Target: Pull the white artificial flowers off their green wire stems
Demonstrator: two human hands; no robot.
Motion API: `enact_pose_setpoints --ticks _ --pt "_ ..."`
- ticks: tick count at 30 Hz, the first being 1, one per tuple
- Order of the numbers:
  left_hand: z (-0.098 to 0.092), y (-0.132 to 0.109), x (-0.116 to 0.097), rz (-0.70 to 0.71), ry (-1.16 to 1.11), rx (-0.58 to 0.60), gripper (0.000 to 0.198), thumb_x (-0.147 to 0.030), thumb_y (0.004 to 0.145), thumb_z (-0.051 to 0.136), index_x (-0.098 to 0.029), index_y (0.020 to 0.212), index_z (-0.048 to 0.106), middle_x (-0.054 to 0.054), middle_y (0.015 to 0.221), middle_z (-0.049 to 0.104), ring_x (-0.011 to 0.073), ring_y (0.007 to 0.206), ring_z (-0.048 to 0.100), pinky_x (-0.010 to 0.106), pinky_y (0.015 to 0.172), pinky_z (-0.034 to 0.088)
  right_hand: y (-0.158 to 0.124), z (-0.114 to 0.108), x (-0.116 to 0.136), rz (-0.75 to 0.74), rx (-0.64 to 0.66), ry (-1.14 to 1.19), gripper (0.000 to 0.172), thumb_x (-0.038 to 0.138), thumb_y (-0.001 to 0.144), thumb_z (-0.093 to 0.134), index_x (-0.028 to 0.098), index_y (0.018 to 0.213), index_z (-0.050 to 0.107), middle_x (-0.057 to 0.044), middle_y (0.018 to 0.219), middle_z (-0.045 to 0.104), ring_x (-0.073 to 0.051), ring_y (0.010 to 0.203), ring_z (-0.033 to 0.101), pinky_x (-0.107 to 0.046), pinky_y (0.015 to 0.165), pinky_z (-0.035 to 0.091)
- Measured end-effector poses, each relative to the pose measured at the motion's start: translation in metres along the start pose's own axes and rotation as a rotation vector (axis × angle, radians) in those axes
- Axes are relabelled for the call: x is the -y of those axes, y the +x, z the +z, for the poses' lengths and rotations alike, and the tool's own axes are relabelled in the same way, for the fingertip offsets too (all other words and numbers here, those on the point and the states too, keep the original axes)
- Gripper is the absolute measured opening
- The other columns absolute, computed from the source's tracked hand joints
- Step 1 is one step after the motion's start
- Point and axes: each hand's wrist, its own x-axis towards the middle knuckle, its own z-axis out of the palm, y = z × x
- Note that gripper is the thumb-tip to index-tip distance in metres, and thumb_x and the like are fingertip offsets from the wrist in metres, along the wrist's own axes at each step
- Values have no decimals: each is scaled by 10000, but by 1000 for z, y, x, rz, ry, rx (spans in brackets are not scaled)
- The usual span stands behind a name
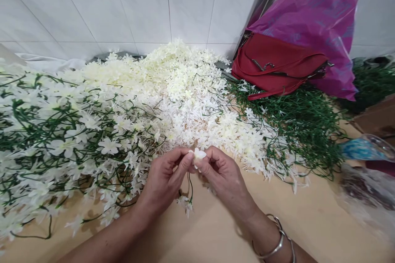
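Note:
My left hand [168,176] and my right hand [224,174] meet at the middle, just in front of the flower pile. Between their fingertips is a small white artificial flower [199,156], pinched from both sides. A dark green stem [191,187] hangs below my left hand, with small white petals [185,203] at its lower end. Loose white and cream flower heads [185,78] lie heaped behind my hands. Many white flowers on green stems [68,139] spread over the left side.
Green stems [308,123] are piled at the right under a red handbag [274,63] and a purple plastic bag [317,16]. A blue and white item [364,148], clear plastic wrapping [367,193] and a cardboard box [376,117] stand at the right edge. A tiled wall [138,4] rises behind.

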Motion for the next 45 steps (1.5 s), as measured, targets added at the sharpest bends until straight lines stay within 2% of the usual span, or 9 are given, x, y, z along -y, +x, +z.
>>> enact_pose_setpoints --ticks 7,13,16,19,24,30,37,43,45 --pt "-7 5 -7 -61 -112 -264 231 -424 962 699 -197 944 735 10 773 752 157 745 707 244 742 562 1 -5 2 -150 -40 -54 283 412 955 706 236 812 537 30 763 497 -139 692 442 -278 635 379" --pt "-5 9 -6 -136 -306 -277 290 -414 835 835 -190 898 660 -9 798 718 142 746 719 247 762 594 5 -18 7 -165 -192 -223 226 417 1029 589 238 904 649 -8 791 631 -180 771 593 -318 739 465" --pt "-5 10 -6 -122 -265 -258 288 -441 842 813 -192 926 696 -13 789 681 134 718 686 244 723 579 7 -24 9 -280 -381 -354 198 382 1020 604 255 1146 689 -74 1114 700 -230 1016 649 -373 887 509" --pt "-6 9 -7 -100 -213 -216 292 -470 872 770 -191 899 689 -27 701 632 126 654 638 235 669 541 7 -26 9 -519 -523 -518 366 316 989 649 262 1351 626 -131 1423 587 -284 1317 549 -463 1068 471" --pt "-4 3 -4 -122 -134 -82 298 -462 948 693 -189 840 641 -26 640 634 114 598 581 227 624 471 1 -13 7 -526 -222 -454 278 278 971 691 288 1249 691 -90 1253 695 -263 1234 619 -467 1085 485" --pt "-3 0 2 -153 -86 -51 335 -485 936 711 -192 788 644 -29 610 623 109 559 541 226 568 426 0 0 2 -284 -91 -195 83 327 934 745 271 994 756 -24 920 722 -201 880 663 -354 817 532" --pt "-3 7 -5 -153 -279 -11 231 -388 859 808 -178 833 715 -13 660 703 121 616 677 216 627 526 4 -8 5 -186 -141 -52 142 363 962 693 255 939 781 -36 938 738 -202 899 663 -343 846 517" --pt "-2 6 0 -99 -189 -160 191 -363 943 741 -201 1037 705 -29 765 696 108 688 713 202 692 571 6 -13 8 -102 -232 21 101 320 901 731 224 924 752 -4 790 713 -157 760 633 -291 757 503" --pt "-4 6 2 -35 -105 -201 231 -346 971 711 -224 1165 683 10 951 739 127 835 736 224 787 592 7 -12 8 -107 -240 47 93 308 880 739 216 873 731 -2 776 713 -151 751 632 -285 759 504"
